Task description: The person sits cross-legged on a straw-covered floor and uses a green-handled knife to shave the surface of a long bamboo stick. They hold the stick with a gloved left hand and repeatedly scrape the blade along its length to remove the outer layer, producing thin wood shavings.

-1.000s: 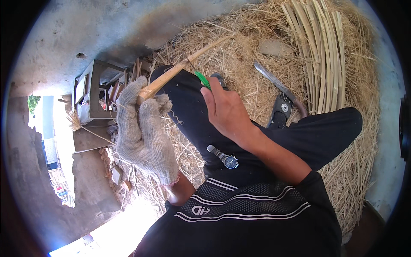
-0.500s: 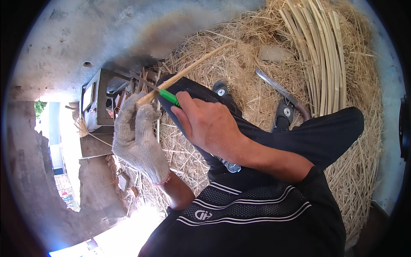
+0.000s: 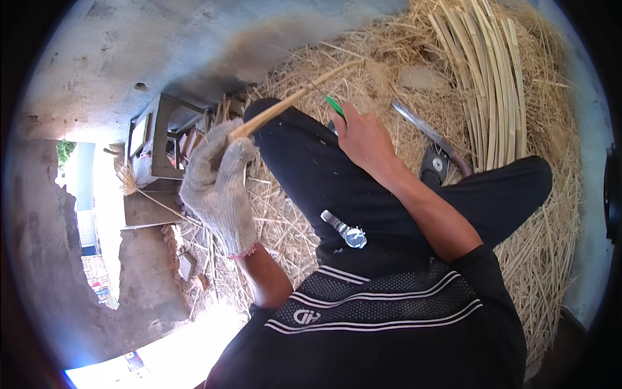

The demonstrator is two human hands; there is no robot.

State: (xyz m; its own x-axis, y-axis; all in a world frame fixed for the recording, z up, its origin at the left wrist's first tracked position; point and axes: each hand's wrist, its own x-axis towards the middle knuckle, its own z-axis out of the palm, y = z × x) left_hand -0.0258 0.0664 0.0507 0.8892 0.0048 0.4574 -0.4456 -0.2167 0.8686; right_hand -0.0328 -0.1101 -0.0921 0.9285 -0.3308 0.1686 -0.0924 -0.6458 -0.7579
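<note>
Two hands at work here, one stick (image 3: 275, 113), two knives, one watch (image 3: 354, 237), one shoe (image 3: 435, 165) in clear view, and a stack of pale strips (image 3: 489, 97) overlapping too much for an exact count. One glove (image 3: 227, 217), and it's on the left hand (image 3: 217, 175): thumb and fingers closed round the thick end of the stick, which slants up and right out of that grip to a thin, slightly bent tip. Over to the right hand (image 3: 367, 139), bare, closed on the green handle of the small knife (image 3: 334, 104), thumb side toward the stick. The thin blade points up and left at the stick's far half; whether the edge touches is too fine to tell. Right of that grip, the big knife (image 3: 424, 128) lies by the shoe, with the strips farther right and straw (image 3: 389, 55) spread beyond. Below the right hand's grip, the watch rests on the dark trousers (image 3: 389, 207), its dial too small to read. As for markings, a white logo on the black shirt (image 3: 389, 356), nearest the body, and a round pale badge on the shoe.
</note>
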